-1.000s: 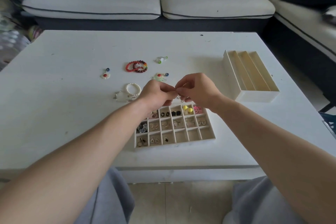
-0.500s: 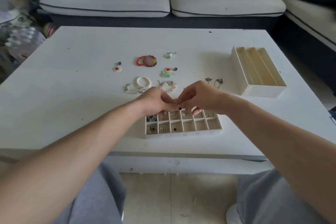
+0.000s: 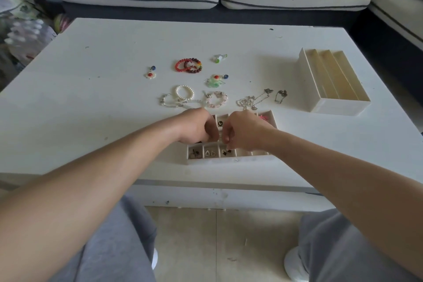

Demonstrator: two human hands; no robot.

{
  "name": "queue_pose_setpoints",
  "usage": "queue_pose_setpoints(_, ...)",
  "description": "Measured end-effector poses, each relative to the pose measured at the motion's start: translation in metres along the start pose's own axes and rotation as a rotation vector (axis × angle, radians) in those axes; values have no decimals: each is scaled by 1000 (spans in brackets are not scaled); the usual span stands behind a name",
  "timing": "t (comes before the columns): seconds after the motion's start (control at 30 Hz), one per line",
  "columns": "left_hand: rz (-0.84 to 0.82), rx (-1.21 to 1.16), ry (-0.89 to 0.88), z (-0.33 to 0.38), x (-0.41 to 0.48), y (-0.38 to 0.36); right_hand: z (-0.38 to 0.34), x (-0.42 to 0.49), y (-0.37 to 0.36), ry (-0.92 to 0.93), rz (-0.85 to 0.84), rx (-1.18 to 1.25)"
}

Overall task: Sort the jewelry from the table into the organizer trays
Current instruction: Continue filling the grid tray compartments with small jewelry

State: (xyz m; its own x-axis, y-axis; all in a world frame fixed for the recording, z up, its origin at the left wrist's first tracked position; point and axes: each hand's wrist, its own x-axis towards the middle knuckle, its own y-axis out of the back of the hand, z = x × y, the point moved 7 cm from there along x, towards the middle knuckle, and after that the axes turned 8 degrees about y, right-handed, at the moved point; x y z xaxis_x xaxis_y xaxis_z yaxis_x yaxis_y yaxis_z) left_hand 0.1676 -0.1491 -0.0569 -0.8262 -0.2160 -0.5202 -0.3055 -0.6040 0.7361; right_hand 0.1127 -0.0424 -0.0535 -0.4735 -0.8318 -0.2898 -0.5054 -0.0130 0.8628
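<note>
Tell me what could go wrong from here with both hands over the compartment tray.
The left hand and right hand cover most of the compartment tray, so a small piece could land in a cell already filled. The tray sits near the front edge of the table; a forearm nudge might slide it off. The chains lie just behind it and could snag.

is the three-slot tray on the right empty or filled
Empty: all three slots of the three-slot tray show bare bottoms.
</note>
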Motion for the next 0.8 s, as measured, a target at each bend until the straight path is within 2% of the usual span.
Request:
queue_pose_setpoints(0.1, 9, 26, -10, 4, 2, 0, -6, 1, -6, 27, -4, -112)
queue_pose_setpoints(0.47, 4, 73, -12, 6, -1, -1, -17, -6, -9, 82, 56, -277)
queue_pose_setpoints(0.63, -6, 36, -24, 6, -1, 0, -12, -7, -2, 76, 49, -224)
queue_pose_setpoints(0.8, -30, 52, -43, 6, -2, -2, 1, -10, 18, 39, 73, -34)
